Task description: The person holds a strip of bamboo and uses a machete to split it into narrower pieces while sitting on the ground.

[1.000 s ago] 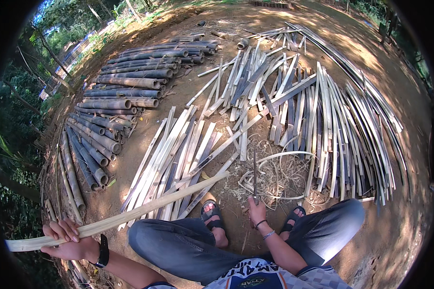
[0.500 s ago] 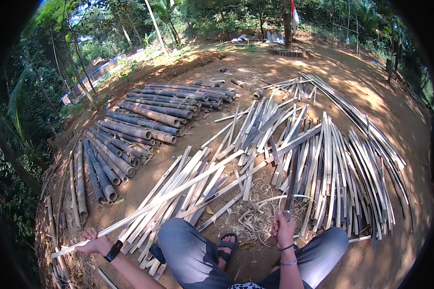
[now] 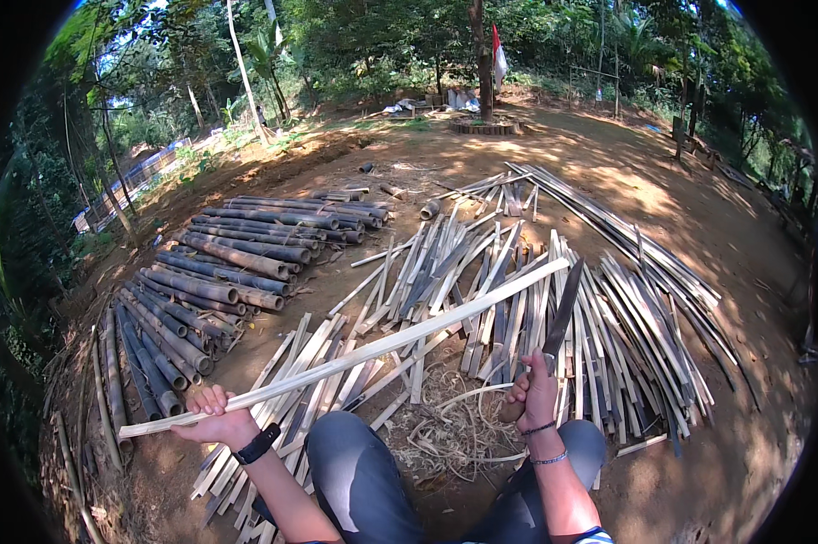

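Note:
My left hand [image 3: 214, 421] is closed round a long pale bamboo strip [image 3: 364, 352] near its lower left end. The strip slants up to the right across the view, and its far end comes close to the tip of a machete [image 3: 565, 310]. Whether strip and blade touch, I cannot tell. My right hand [image 3: 534, 395] grips the machete's handle above my right knee, with the dark blade pointing up and slightly right. Beneath the held strip lies a heap of split bamboo strips [image 3: 277, 426], just left of my knees.
Curly bamboo shavings [image 3: 445, 426] litter the ground before my knees. Another big heap of strips [image 3: 608, 344] spreads on the right. Uncut bamboo poles [image 3: 246, 263] lie in rows at the left. Farther back are a tree trunk [image 3: 487, 63] and a red and white flag [image 3: 499, 59].
The strip has risen and swung rightward with my left hand, its far end now near the blade tip. The machete leans more to the right. My view has shifted to the right.

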A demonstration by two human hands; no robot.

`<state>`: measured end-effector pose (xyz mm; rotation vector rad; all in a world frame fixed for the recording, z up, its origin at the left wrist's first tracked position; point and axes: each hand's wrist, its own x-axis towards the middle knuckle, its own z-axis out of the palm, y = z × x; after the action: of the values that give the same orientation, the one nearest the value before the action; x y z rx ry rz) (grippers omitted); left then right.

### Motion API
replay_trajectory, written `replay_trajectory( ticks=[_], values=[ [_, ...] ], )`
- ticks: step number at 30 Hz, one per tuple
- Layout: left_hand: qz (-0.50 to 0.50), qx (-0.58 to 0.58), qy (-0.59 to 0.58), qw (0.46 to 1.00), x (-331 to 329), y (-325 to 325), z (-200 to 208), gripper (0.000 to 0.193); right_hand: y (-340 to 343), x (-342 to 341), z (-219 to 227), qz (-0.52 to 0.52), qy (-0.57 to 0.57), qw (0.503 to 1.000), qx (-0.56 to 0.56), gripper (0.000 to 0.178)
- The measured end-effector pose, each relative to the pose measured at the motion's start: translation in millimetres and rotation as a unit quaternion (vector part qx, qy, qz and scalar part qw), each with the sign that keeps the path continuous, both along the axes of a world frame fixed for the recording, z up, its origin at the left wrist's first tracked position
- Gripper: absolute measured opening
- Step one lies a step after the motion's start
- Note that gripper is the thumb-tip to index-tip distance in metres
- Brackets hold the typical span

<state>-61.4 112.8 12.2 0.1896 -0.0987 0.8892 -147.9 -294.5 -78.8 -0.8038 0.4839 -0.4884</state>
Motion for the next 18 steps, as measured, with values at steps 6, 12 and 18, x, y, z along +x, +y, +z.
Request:
replay_trajectory(
  ticks=[6,12,18],
  values=[
    [-0.069,0.043,-0.093,0.992,1,-59,23,0.051,-31,40,14,-0.020,-0.058,0.991,0.117,0.048],
    [-0.141,0.084,-0.133,0.978,-11,-104,7,0.038,-33,42,24,0.120,-0.169,0.966,0.152,0.039],
    [-0.195,0.215,0.100,0.952,-33,-102,-39,0.033,-38,36,18,0.087,-0.175,0.972,0.132,0.024]
  ],
)
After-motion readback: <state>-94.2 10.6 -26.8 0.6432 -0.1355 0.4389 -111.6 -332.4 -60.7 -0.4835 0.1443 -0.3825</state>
